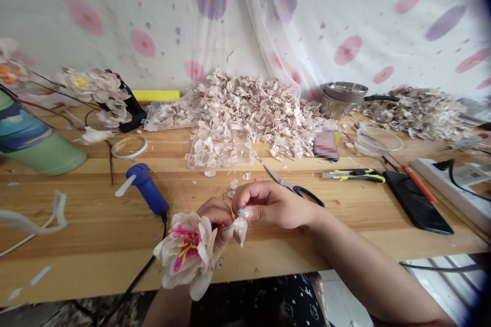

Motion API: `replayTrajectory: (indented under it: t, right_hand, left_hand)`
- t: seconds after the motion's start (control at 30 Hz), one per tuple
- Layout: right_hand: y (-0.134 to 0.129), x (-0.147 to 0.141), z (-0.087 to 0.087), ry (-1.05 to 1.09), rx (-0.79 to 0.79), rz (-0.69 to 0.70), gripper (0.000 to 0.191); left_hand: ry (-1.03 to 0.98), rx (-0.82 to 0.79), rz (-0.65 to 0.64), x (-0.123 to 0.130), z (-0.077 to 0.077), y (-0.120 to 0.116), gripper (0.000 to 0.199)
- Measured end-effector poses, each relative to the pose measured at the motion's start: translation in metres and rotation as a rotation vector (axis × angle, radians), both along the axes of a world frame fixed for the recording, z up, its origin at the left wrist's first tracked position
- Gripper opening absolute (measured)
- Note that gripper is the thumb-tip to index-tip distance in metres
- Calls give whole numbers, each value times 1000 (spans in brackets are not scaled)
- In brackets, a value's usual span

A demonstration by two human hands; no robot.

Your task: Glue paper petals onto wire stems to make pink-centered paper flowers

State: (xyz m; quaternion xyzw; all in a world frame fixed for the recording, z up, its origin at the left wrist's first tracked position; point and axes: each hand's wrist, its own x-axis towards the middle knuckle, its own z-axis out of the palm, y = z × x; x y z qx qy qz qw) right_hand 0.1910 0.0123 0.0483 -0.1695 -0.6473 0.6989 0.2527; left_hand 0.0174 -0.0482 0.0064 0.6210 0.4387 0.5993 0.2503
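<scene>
A handmade flower (199,278) with pale cream petals and pink and yellow stamens faces me at the table's front edge. My left hand (218,214) is closed behind it; the flower hides part of that hand and its grip. Between the two hands hangs a small pale bud-like cluster of petals (240,231). My right hand (274,205) pinches the top of this cluster between thumb and fingers, while my left thumb touches its side. Several loose petals (233,184) lie just beyond my fingers.
Scissors (287,184) lie beyond my right hand, with a utility knife (355,175) and phone (416,199) further right. A blue glue gun (148,189) stands at left. Behind are a divided plastic box (187,159) and a large petal heap (249,107).
</scene>
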Motion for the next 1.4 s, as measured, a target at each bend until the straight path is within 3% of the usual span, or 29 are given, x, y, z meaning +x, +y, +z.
replayTrajectory:
  t: [0.13,0.37,0.5,0.6,0.8,0.9,0.97,1.1,1.17,1.2,1.4]
  right_hand:
    - [1,0,-2,10,17,-4,32]
    - [2,-1,0,86,114,-106,23]
    - [0,0,5,270,409,-228,7]
    - [-3,3,9,282,583,-246,4]
    - [-4,5,12,270,676,-225,6]
    - [-4,4,11,269,682,-230,4]
    - [-4,4,10,235,678,-272,9]
    - [-6,4,10,47,593,-443,22]
    - [-8,2,11,-105,550,-459,20]
    - [-9,1,11,-174,542,-447,20]
    - [-14,-5,11,-323,559,-389,16]
  left_hand:
    - [-69,55,-126,2,6,-5,41]
    - [-95,-61,-179,3,8,-7,43]
    - [-203,-336,-275,0,12,-11,54]
    - [-368,-556,-388,-3,15,-14,56]
    - [-406,-677,-457,-2,28,-16,52]
    - [-439,-646,-398,0,33,-17,47]
    - [-357,-547,-301,2,32,-16,46]
    - [29,-249,79,6,24,-11,42]
    - [174,-162,267,6,18,-7,38]
    - [214,-147,305,6,16,-5,36]
    - [302,-142,262,-5,4,2,23]
